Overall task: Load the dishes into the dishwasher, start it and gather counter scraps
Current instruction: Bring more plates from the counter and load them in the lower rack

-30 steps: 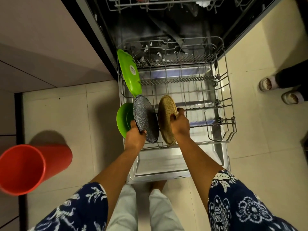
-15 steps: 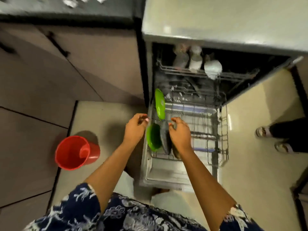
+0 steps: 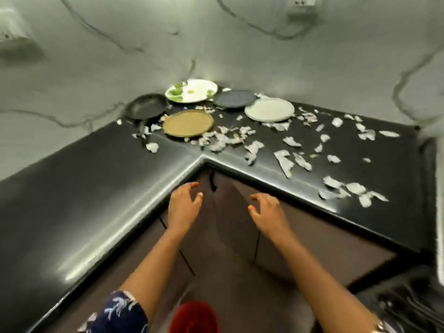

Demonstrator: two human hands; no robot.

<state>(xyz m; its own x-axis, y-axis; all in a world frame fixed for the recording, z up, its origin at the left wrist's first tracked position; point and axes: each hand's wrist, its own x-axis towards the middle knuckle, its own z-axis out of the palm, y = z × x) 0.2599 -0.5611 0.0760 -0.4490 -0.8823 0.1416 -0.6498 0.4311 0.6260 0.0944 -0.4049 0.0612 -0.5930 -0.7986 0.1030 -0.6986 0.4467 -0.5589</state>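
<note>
Several dishes lie in the far corner of the black L-shaped counter point(image 3: 72, 188): a black pan point(image 3: 146, 106), a white plate with green bits point(image 3: 191, 90), a dark plate point(image 3: 235, 99), a pale grey plate point(image 3: 269, 109) and a tan plate point(image 3: 188, 123). White paper scraps point(image 3: 283, 162) are strewn over the right stretch of the counter. My left hand point(image 3: 183, 207) and my right hand point(image 3: 265, 212) hover empty in front of the counter's inner corner, fingers loosely curled, touching nothing.
A red bucket point(image 3: 193, 317) stands on the floor below my arms. Brown cabinet doors point(image 3: 300, 241) sit under the counter. The dishwasher rack's edge point(image 3: 413, 306) shows at the bottom right. Marbled grey walls back the counter.
Both hands let go of the plates in the dishwasher rack. My view swung from the dishwasher up to the counter corner, and both hands now hang empty before it.
</note>
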